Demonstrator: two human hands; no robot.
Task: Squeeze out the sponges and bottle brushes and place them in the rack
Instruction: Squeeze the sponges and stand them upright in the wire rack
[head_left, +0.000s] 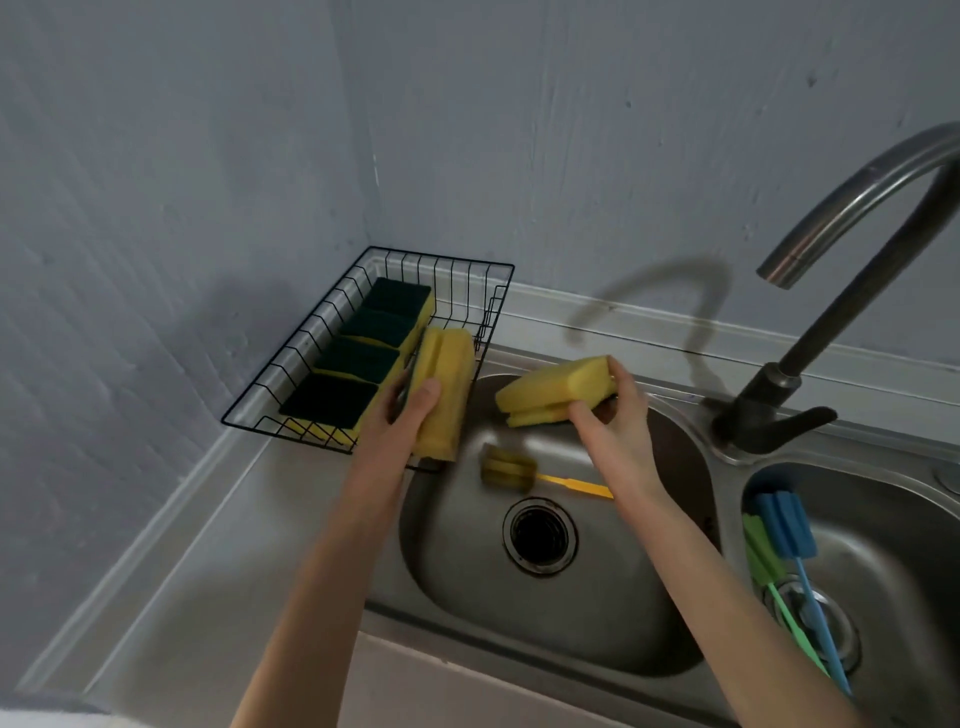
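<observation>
My left hand (410, 410) grips a yellow sponge (444, 384) upright at the right end of the black wire rack (363, 270). Several sponges with green tops (358, 358) lie in a row inside the rack. Over the left sink basin (467, 582), my right hand (613, 421) holds a second yellow sponge (556, 389). A yellow bottle brush (506, 467) lies on the basin floor behind the drain (540, 535). In the right basin (893, 525) a blue bottle brush (784, 525) and a green bottle brush (759, 558) lean together.
A dark curved faucet (852, 202) arches over the divide between the basins, with its lever (795, 418) at the base. Grey walls meet in a corner behind the rack. The grey counter (208, 561) extends left and forward of the sink.
</observation>
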